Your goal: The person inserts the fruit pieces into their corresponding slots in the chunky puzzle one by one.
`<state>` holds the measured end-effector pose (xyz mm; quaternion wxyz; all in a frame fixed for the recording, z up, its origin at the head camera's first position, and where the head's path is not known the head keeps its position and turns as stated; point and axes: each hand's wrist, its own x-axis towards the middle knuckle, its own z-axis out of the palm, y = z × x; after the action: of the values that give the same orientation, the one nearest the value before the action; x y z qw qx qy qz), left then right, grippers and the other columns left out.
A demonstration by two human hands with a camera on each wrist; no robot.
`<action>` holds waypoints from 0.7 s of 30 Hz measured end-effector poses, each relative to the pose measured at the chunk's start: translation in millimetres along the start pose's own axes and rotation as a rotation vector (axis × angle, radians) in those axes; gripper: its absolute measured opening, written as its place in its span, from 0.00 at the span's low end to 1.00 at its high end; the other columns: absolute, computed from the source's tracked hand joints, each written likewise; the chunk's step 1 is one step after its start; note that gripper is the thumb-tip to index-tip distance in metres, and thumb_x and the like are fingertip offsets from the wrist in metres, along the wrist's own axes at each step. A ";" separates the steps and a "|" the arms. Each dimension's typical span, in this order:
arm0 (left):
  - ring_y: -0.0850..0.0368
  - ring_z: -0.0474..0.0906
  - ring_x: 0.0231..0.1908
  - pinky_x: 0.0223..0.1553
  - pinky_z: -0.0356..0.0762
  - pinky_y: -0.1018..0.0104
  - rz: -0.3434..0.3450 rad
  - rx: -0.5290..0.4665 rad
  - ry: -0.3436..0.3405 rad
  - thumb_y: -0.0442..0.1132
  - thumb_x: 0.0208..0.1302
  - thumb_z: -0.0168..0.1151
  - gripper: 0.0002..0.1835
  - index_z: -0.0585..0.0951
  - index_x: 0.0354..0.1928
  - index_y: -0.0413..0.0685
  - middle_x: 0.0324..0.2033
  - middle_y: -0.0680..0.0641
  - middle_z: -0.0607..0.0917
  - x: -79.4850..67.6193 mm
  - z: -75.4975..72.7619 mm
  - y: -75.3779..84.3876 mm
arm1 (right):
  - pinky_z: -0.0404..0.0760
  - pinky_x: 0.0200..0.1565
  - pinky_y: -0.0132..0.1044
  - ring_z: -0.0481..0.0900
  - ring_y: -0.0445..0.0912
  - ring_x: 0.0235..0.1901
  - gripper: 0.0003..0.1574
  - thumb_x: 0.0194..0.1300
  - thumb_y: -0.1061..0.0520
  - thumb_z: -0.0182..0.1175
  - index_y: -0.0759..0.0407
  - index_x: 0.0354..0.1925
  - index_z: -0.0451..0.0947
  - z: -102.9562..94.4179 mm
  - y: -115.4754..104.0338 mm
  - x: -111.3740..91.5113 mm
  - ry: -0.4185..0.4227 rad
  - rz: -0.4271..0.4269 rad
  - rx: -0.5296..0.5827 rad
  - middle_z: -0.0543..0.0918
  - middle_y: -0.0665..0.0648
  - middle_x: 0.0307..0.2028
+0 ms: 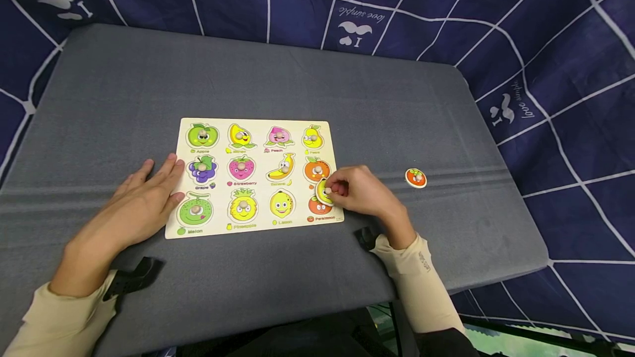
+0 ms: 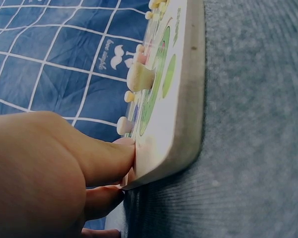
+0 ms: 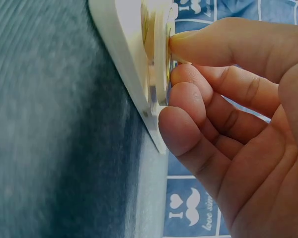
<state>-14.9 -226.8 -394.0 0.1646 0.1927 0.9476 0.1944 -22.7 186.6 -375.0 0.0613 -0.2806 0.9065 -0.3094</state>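
A wooden fruit puzzle board (image 1: 258, 180) lies on the grey table. My left hand (image 1: 144, 197) rests at the board's left edge with fingers extended; in the left wrist view the thumb (image 2: 107, 161) touches the corner by the melon piece (image 1: 195, 211). Over the board's right side, my right hand (image 1: 364, 191) pinches a round yellow fruit puzzle piece (image 1: 323, 193). That piece overlaps the persimmon picture (image 1: 319, 206) and sits just below the orange piece (image 1: 316, 169). Seen from the right wrist, the held piece (image 3: 162, 54) stands on a slant close over the board.
A red-orange fruit puzzle piece (image 1: 415, 178) lies on the table right of the board. Most board pictures carry knobbed pieces; the lemon picture (image 1: 282, 204) shows no knob. A dark blue gridded cloth (image 1: 297, 4) hangs behind the grey tabletop (image 1: 278, 81).
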 end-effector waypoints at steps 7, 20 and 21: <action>0.19 0.36 0.69 0.62 0.38 0.24 -0.006 -0.009 -0.010 0.41 0.78 0.47 0.34 0.48 0.75 0.32 0.75 0.31 0.44 -0.3 -0.4 0.4 | 0.74 0.26 0.30 0.73 0.36 0.22 0.03 0.54 0.67 0.65 0.60 0.29 0.83 4.1 -4.5 4.5 -0.018 -0.012 0.008 0.76 0.46 0.21; 0.19 0.36 0.69 0.63 0.37 0.24 0.007 -0.009 0.011 0.40 0.77 0.48 0.34 0.49 0.75 0.31 0.74 0.30 0.45 -1.0 0.7 -0.6 | 0.73 0.26 0.29 0.73 0.37 0.21 0.06 0.54 0.67 0.67 0.58 0.27 0.82 10.7 -12.4 10.8 -0.028 -0.043 -0.006 0.75 0.44 0.20; 0.19 0.36 0.69 0.63 0.37 0.24 0.007 -0.010 0.012 0.40 0.77 0.48 0.34 0.49 0.75 0.31 0.74 0.30 0.45 -1.2 0.7 -0.6 | 0.73 0.26 0.29 0.72 0.36 0.21 0.06 0.54 0.67 0.67 0.57 0.27 0.82 11.2 -12.7 11.3 -0.029 -0.046 -0.008 0.75 0.44 0.20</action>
<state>-13.8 -227.6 -394.7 0.1594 0.1940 0.9469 0.2006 -22.9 166.2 -375.7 0.0663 -0.3060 0.9001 -0.3031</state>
